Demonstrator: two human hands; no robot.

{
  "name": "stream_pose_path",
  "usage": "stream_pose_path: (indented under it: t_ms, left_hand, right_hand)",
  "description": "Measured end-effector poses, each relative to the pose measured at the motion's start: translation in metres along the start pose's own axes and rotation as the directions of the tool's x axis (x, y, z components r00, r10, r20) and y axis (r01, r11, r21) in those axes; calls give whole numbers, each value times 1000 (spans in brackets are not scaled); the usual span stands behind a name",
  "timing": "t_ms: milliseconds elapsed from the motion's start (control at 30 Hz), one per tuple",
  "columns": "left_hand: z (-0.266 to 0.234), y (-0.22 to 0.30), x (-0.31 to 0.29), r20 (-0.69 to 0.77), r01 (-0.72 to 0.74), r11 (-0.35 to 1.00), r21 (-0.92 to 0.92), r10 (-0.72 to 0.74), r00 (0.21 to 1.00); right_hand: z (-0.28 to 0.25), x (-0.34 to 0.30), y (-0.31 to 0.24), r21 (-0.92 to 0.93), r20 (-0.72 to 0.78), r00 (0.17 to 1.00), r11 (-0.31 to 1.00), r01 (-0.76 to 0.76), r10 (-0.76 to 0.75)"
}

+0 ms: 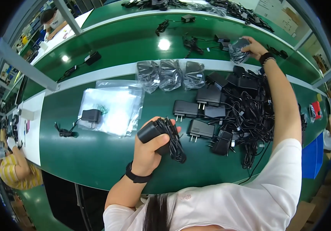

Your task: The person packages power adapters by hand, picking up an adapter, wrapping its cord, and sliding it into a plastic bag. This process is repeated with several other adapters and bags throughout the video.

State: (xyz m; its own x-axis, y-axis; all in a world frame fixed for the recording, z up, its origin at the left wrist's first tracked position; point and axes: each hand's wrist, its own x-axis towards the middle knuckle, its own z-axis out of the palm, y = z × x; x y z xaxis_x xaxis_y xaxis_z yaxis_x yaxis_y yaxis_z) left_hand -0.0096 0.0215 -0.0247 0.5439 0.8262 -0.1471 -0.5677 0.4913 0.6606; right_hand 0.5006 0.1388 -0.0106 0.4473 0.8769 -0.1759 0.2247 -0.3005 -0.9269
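My left hand (145, 156) is closed round a black power adapter (148, 133) and its bundled cable, held above the near middle of the green table. At the far right, my right arm reaches out over the green belt. There my right hand (255, 49) grips a bagged adapter (238, 53) in clear plastic. Between the hands lies a heap of black adapters (201, 129) with tangled cables (246, 111). Three more bagged adapters (170, 73) stand in a row along the table's far edge.
Flat clear plastic bags (113, 111) lie stacked left of centre, with one loose adapter (91, 115) on them. Beyond a pale rail (111, 72), the belt (134, 42) carries scattered adapters. Metal posts (28, 57) stand at the left. Other people (17, 169) work at the sides.
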Motion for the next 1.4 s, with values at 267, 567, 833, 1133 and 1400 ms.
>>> stream_pose_path:
  t_ms: [267, 567, 833, 1133, 1400]
  left_hand:
    - [0, -7, 3, 26, 9, 996, 87, -12, 1000]
    - [2, -5, -4, 10, -30, 998, 50, 29, 1000]
    - [-2, -1, -10, 20, -84, 996, 4, 83, 996]
    - [19, -3, -18, 230, -470, 666, 580, 419, 878]
    - [30, -14, -24, 359, -614, 586, 528, 501, 787]
  right_hand:
    - [141, -66, -105, 82, 802, 544, 948, 307, -245]
    - [187, -34, -56, -265, 770, 620, 809, 524, -149]
    - [167, -149, -100, -299, 541, 786, 805, 513, -300]
    - [226, -316, -35, 461, 545, 680, 853, 245, -490]
    - [235, -331, -19, 606, 353, 703, 723, 332, -618]
